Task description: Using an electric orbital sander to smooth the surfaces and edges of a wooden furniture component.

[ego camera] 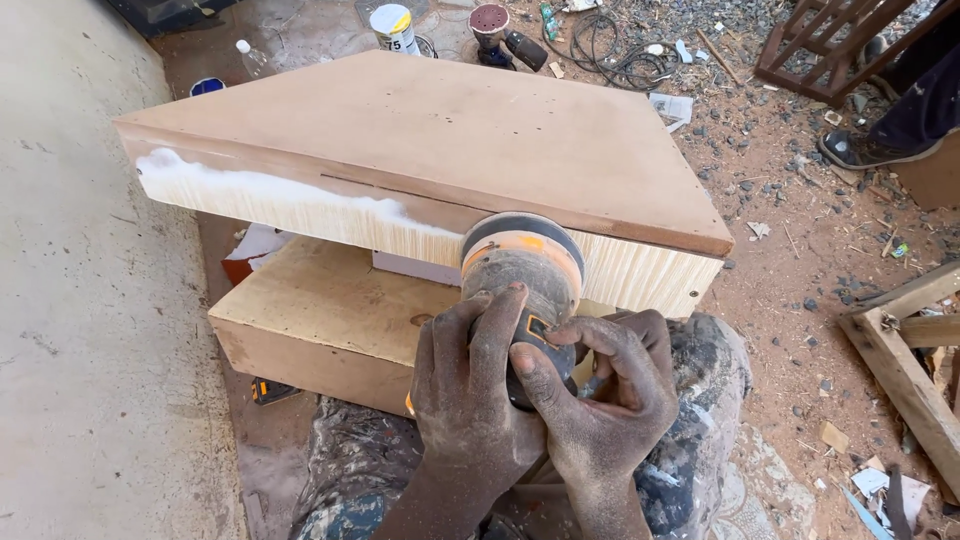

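Orbital sander (pixel 522 262): grasped by left hand (pixel 470 400) and right hand (pixel 605 395), pad pressed against wooden panel's (pixel 440 140) filler-smeared edge.

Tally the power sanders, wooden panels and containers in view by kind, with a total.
Sanders: 2, one under the left hand and right hand at, one on the ground
Panels: 2
Containers: 2, can, bottle
Total: 6
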